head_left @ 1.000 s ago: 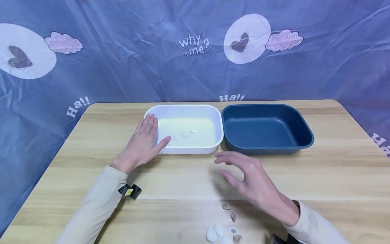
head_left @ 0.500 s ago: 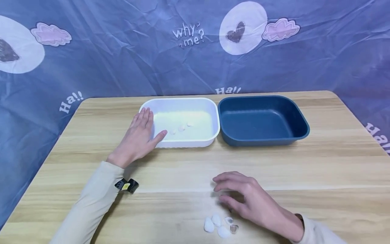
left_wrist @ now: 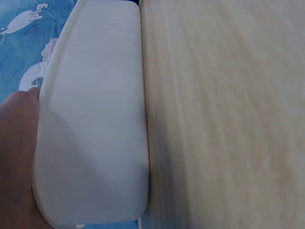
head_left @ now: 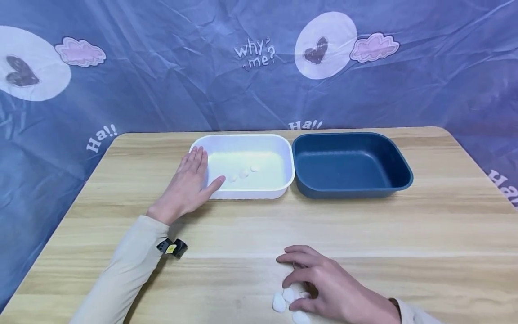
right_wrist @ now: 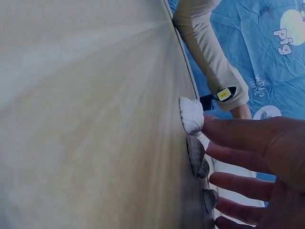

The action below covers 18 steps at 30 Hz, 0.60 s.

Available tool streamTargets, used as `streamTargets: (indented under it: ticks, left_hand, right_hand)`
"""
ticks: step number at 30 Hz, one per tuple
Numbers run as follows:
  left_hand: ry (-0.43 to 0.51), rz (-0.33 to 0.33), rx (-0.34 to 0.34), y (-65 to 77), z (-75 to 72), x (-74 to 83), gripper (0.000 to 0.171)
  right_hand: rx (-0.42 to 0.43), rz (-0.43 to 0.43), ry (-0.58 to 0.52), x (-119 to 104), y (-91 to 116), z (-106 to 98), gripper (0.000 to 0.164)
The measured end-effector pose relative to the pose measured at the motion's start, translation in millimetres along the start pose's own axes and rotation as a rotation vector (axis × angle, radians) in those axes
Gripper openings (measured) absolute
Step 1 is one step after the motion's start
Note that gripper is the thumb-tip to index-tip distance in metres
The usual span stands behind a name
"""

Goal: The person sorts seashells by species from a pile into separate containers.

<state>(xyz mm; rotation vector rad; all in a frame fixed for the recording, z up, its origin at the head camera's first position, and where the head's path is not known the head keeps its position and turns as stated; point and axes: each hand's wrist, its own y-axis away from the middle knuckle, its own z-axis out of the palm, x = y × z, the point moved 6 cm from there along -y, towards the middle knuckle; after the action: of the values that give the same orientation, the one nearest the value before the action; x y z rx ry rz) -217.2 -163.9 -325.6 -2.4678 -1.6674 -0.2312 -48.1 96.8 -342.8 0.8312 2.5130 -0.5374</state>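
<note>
My left hand [head_left: 184,184] rests on the left rim of a white basin [head_left: 259,194], its fingers straight and the thumb over the near rim. Three pale shells [head_left: 243,173] lie inside this basin. My right hand [head_left: 328,288] is low over a small pile of shells on the table, fingers bent and spread apart. In the right wrist view its thumb is at a white ribbed shell [right_wrist: 191,115]; whether it touches cannot be told. Grey-brown shells [right_wrist: 195,155] lie near the fingertips. Left of the thumb in the head view is another white shell [head_left: 279,302].
A dark blue basin [head_left: 352,193] stands right beside the white one, with no shells visible in it. Both sit toward the back of the wooden table [head_left: 243,234]. Behind the table hangs a blue printed cloth [head_left: 182,67].
My right hand has come down and toward me from near the basins to the shell pile, now covering part of it. The left hand has stayed on the white basin.
</note>
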Motion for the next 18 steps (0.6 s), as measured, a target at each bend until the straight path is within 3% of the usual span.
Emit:
streamTargets:
  ticks: [6, 18]
  left_hand:
    - [-0.005, 0.006, 0.001, 0.4, -0.8, 0.8, 0.089]
    - [-0.012, 0.016, 0.018, 0.5, -1.2, 2.1, 0.086]
  right_hand:
    - [-0.035, 0.028, 0.017, -1.0, 0.2, 1.5, 0.022]
    - [-0.037, -0.005, 0.050, -1.3, -2.2, 1.8, 0.018]
